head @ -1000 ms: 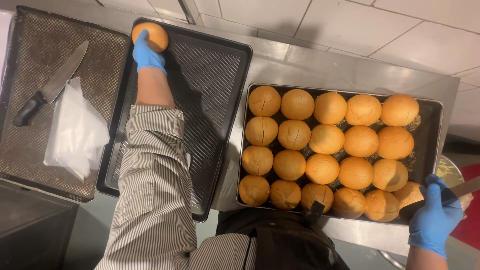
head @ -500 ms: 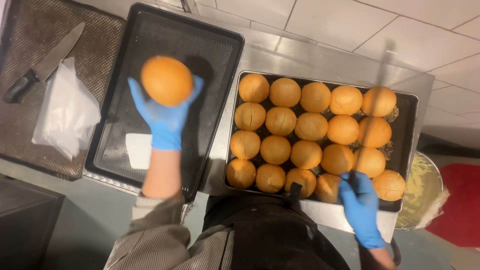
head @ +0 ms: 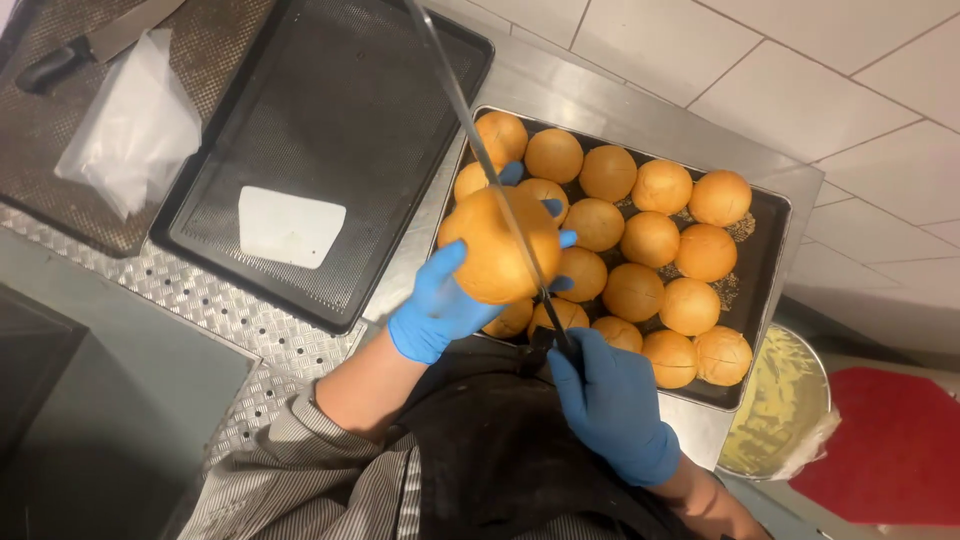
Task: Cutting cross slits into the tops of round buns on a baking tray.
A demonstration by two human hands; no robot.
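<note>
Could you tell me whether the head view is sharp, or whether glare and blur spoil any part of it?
Head view: bun in the left hand is fairly sharp; the knife blade is thin and streaked; soft glare on the steel counter; right hand slightly soft.

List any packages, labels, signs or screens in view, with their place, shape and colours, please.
Clear plastic bag: crumpled, whitish, on the far-left mesh tray, beside a black-handled knife.
White card: blank, rectangular, flat on the empty dark tray.
No signs or screens show.

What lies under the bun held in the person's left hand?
Under the held bun sits the tray of buns; several buns show around it. The left hand and bun cover some, so their number is unclear.
</note>
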